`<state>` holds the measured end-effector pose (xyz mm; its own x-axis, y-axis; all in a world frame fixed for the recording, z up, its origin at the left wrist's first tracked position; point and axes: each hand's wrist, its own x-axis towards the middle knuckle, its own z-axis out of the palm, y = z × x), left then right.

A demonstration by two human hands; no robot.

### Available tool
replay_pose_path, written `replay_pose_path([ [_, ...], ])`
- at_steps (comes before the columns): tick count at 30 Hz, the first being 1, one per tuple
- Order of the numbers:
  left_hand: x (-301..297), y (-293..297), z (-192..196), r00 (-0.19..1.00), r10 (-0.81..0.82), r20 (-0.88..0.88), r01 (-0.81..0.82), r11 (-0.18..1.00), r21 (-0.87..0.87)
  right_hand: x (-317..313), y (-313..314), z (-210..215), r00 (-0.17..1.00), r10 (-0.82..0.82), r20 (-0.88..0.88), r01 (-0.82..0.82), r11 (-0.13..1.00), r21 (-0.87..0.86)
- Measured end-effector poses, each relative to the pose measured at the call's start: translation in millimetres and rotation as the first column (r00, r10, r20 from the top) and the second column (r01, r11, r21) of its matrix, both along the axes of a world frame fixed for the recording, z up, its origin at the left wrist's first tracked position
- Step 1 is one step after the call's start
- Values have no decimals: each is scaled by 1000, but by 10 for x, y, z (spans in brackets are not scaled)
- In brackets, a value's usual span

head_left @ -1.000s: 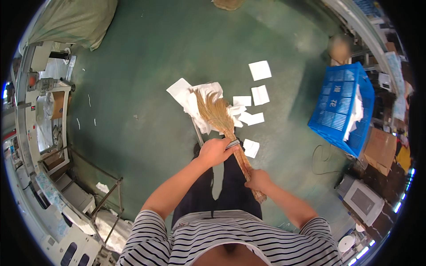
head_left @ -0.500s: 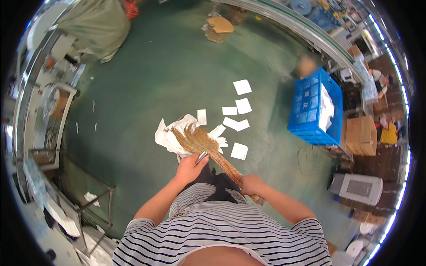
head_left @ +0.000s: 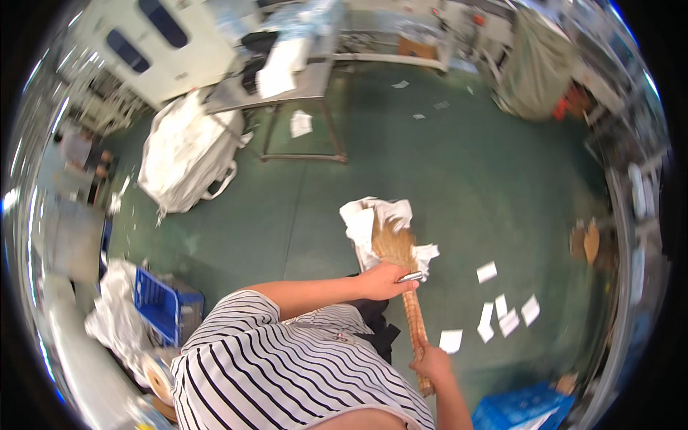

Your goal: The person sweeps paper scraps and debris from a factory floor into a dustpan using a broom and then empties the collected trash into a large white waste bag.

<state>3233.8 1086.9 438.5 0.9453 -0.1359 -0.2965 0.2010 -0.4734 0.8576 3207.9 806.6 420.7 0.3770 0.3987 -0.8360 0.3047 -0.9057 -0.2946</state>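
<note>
My right hand [head_left: 433, 362] is closed round the lower handle of a straw broom [head_left: 412, 312]. Its yellowish bristles point away from me and press on a bundle of crumpled white sheets [head_left: 358, 218]. My left hand [head_left: 387, 280] is closed at the broom's neck, with a short shiny metal rod [head_left: 410, 276] sticking out of the fist. What the rod belongs to is hidden. Several loose white papers [head_left: 509, 322] lie on the green floor to the right of the broom.
Ahead on the left are a metal table [head_left: 308, 82] and a big white sack [head_left: 190, 154]. A blue crate [head_left: 158, 304] stands at the left; another blue crate [head_left: 523, 408] is at the lower right. A covered machine [head_left: 537, 64] stands far right.
My view has turned left, bringing the table and sack into sight. The broom and white bundle have swung along with me, away from the loose papers. Both hands keep their hold.
</note>
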Motion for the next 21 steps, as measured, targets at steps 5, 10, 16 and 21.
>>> replay_pose_path([
  [5,-885,1063,381,955,295,39,-297,952,67,-212,1123,232,946,323,-2,-323,945,49],
  [10,-1960,2408,734,800,593,-91,-593,805,30,-587,2507,382,825,565,8,-564,823,60],
  [16,-3308,4244,859,641,760,-107,-767,639,-56,-1291,4511,414,635,770,63,-772,629,89],
  [21,-4081,5579,1138,575,817,-36,-818,574,-32,-1785,6051,714,481,869,116,-875,468,124],
])
